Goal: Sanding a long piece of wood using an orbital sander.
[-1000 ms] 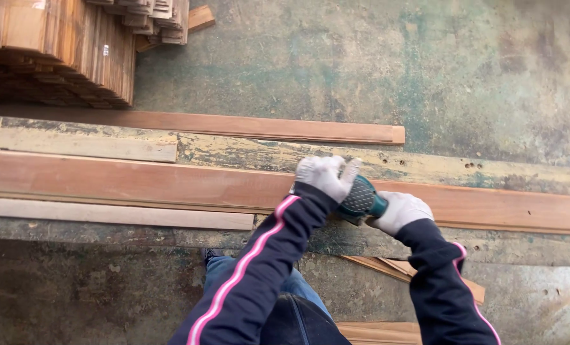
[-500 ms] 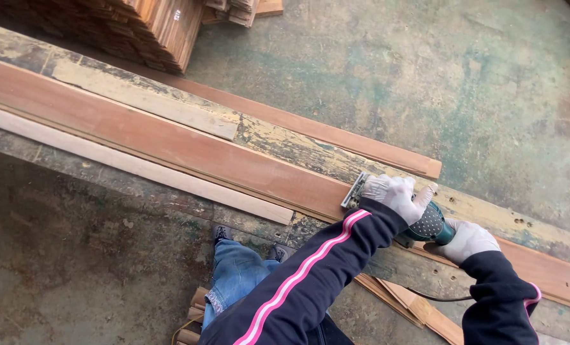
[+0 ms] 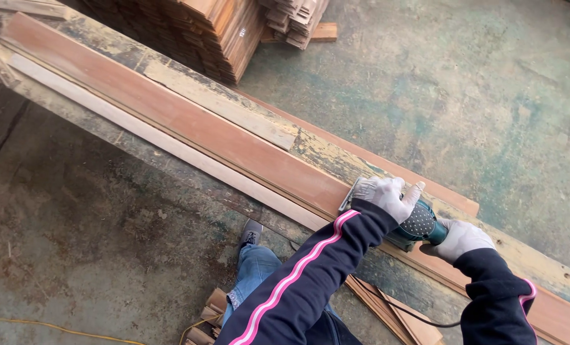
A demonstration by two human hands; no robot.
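Since the earlier frame, little shift is noted along the reddish plank (image 3: 189, 128). Teal sander (image 3: 419, 225) is pressed on it, gripped by left hand (image 3: 387, 195) and right hand (image 3: 460, 239).

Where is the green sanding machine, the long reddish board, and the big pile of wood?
green sander (image 3: 420, 225), head view, on its dotted body.
long reddish board (image 3: 189, 124), head view, on its bare top face.
wood stack (image 3: 198, 29), head view, on the plank ends.
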